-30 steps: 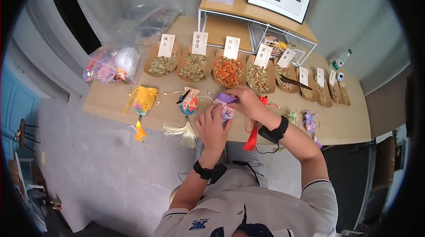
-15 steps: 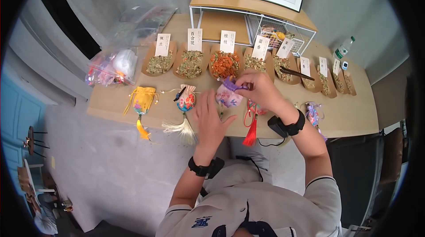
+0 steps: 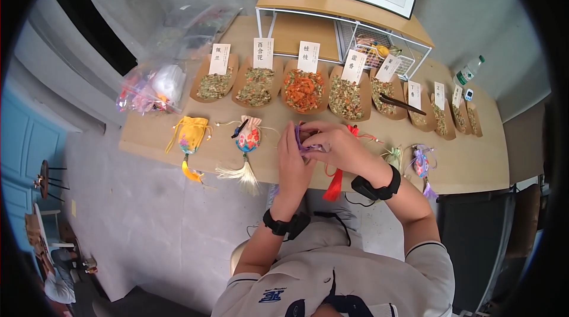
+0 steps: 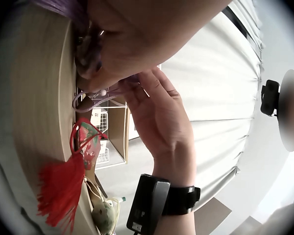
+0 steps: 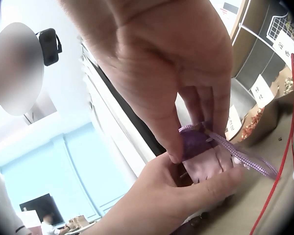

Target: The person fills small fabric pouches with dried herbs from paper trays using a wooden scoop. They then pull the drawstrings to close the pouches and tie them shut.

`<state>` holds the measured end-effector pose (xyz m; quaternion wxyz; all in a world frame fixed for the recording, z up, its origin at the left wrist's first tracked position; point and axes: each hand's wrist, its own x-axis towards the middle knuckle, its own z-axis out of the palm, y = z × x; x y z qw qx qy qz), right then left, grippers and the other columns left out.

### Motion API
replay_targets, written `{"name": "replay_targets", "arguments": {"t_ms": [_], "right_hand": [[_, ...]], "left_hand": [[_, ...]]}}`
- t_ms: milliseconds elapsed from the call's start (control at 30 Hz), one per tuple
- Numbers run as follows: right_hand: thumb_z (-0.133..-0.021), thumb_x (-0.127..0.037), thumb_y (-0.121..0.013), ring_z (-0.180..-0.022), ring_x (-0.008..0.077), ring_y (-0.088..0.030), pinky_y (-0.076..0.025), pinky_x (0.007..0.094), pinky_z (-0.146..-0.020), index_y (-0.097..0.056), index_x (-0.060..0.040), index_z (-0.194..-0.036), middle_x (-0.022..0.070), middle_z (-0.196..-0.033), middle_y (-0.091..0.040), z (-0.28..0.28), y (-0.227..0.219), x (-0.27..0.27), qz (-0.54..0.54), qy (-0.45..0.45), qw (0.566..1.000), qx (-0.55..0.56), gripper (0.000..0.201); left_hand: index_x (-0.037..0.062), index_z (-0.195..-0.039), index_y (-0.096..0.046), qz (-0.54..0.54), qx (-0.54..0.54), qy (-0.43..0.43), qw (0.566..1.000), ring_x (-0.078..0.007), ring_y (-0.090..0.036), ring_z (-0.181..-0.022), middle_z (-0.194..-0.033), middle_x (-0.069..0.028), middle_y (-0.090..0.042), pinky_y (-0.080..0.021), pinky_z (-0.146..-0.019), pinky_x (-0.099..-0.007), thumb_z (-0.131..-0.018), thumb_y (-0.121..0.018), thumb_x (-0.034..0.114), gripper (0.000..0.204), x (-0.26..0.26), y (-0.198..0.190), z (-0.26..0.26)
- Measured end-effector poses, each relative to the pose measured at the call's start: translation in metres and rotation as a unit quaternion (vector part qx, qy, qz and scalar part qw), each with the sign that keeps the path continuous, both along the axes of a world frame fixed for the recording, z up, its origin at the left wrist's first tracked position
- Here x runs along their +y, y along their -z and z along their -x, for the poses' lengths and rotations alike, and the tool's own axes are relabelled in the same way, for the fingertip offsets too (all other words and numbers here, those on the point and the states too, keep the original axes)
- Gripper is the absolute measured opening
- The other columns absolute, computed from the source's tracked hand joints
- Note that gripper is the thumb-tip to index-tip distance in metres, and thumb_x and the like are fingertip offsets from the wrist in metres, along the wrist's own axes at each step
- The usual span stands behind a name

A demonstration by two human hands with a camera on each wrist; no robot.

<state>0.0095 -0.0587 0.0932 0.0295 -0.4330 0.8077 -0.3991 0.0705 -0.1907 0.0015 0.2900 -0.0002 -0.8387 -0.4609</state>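
A small pink-and-purple drawstring pouch (image 5: 202,164) is held upright between both hands above the table's front part. Around its body curl the fingers and thumb of my left hand (image 3: 293,160). My right hand (image 3: 339,146) comes from above, pinching the purple mouth of the pouch, with its fingertips at the opening. A lilac cord (image 5: 240,156) hangs from the mouth in the right wrist view. The pouch's purple tassel (image 4: 66,9) shows at the top of the left wrist view. In the head view the hands hide most of the pouch.
Left of the hands lie a yellow pouch (image 3: 192,134) and a floral pouch (image 3: 250,136). To the right are a red-tasselled pouch (image 4: 89,147) and a purple one (image 3: 421,166). Behind stand labelled paper trays of dried herbs, one orange (image 3: 303,90), and tongs (image 3: 403,104).
Half a second ago my right hand alone held the pouch by its purple top, the left hand open beside it. Now the left hand grips the body again and the pouch is nearer me.
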Motion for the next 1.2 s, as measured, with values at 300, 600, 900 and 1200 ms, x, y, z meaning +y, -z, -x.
{"name": "replay_targets", "arguments": {"t_ms": [300,600,900,1200], "right_hand": [[-0.074,-0.009,-0.08,-0.097,0.0301,-0.064,-0.053,0.0396,-0.085,-0.075,-0.0037,-0.097,0.0117,-0.106,-0.069,0.007,-0.006,0.001,-0.036,0.039,0.998,0.021,0.024],[-0.069,-0.007,-0.084,-0.099,0.0276,-0.063,-0.052,0.038,-0.084,-0.077,-0.0057,-0.091,0.0079,-0.104,-0.069,0.014,0.0,-0.011,0.034,0.034,0.996,0.076,0.023],[-0.07,-0.006,-0.084,-0.104,0.0275,-0.063,-0.053,0.0385,-0.086,-0.077,-0.0051,-0.094,0.0086,-0.11,-0.069,0.02,-0.004,-0.013,0.016,0.024,0.998,0.065,0.026],[-0.077,-0.009,-0.08,-0.097,0.03,-0.068,-0.054,0.0361,-0.086,-0.071,-0.0006,-0.109,0.0153,-0.107,-0.07,0.084,-0.041,0.134,-0.166,0.303,0.937,0.043,0.035]], "left_hand": [[-0.0006,-0.146,-0.036,-0.081,0.002,0.007,0.997,-0.0393,-0.055,-0.117,-0.127,-0.0214,-0.051,-0.048,-0.097,-0.0443,-0.072,-0.081,0.002,0.087,0.0,-0.005,0.011],[-0.0012,-0.147,-0.035,-0.061,-0.037,0.022,0.997,-0.0379,-0.053,-0.12,-0.13,-0.0207,-0.051,-0.046,-0.099,-0.044,-0.072,-0.083,0.007,0.089,-0.007,-0.013,0.015],[-0.0019,-0.149,-0.031,-0.075,-0.054,0.03,0.995,-0.0401,-0.051,-0.122,-0.132,-0.0226,-0.048,-0.047,-0.101,-0.0442,-0.077,-0.076,0.001,0.085,-0.01,-0.007,0.018],[-0.0013,-0.145,-0.038,-0.122,-0.049,0.042,0.99,-0.0327,-0.057,-0.117,-0.128,-0.0202,-0.051,-0.049,-0.097,-0.0397,-0.079,-0.074,0.001,0.074,-0.013,-0.008,0.021]]}}
